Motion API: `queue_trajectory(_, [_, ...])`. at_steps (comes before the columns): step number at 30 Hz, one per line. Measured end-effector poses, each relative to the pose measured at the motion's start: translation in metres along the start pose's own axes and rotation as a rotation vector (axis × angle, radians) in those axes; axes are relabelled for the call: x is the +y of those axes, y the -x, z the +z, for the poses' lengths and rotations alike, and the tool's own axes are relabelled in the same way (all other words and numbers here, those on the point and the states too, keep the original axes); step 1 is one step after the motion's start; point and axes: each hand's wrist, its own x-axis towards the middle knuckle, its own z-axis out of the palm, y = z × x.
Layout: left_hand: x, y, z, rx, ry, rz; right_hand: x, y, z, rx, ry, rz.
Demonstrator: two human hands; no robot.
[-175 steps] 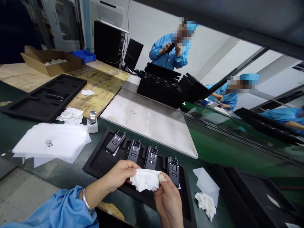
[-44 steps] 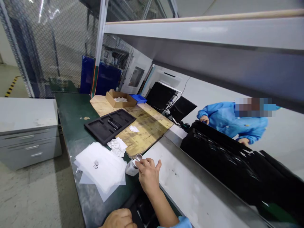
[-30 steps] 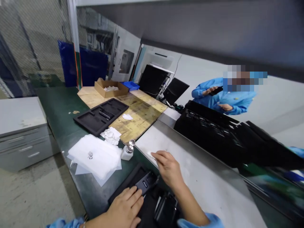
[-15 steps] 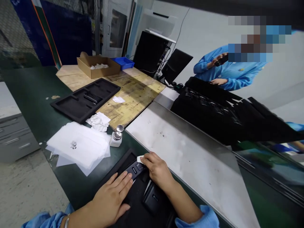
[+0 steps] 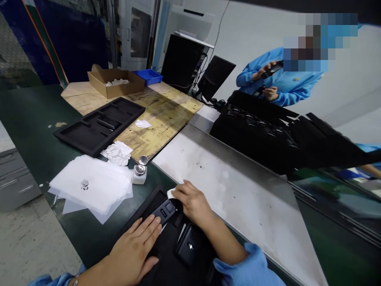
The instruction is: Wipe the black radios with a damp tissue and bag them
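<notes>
My left hand [image 5: 133, 248] lies flat, fingers stretched out over the lower part of a black handheld device [image 5: 164, 212] with a light printed label. The device sits in a black foam tray [image 5: 169, 258] near me. A white piece of cloth or tissue [image 5: 170, 194] is pinched in my right hand [image 5: 193, 203], just by the device's far end. Whether the cloth touches the device I cannot tell. Under my right wrist, a second black device [image 5: 187, 244] rests in the tray. Its lower end and part of the tray are hidden by my arms.
A white dispenser bottle [image 5: 139, 174] with its metal lid up stands beyond the tray, near white sheets [image 5: 89, 180] and crumpled tissues [image 5: 117, 153]. Farther back are another foam tray [image 5: 73, 139], a cardboard box [image 5: 110, 95] and a blue bin [image 5: 151, 77]. Across the bench, a person [image 5: 285, 89] handles dark objects.
My right hand with the cloth has shifted slightly away from the device's end, uncovering more of it. My left hand stays on the device. The view has shifted a little.
</notes>
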Motion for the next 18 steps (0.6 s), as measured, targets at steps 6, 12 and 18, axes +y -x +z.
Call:
queue_trajectory(6, [0.0, -0.001, 0.0, 0.019, -0.032, 0.012, -0.007, 0.009, 0.014, -0.077, 0.001, -0.024])
queue_trajectory(12, [-0.002, 0.001, 0.0, 0.037, -0.063, 0.008, -0.005, 0.055, -0.025, -0.075, 0.01, 0.009])
queue_trajectory(18, [0.034, -0.016, 0.004, -0.016, 0.027, 0.175, 0.003, 0.086, -0.044, 0.16, 0.038, 0.155])
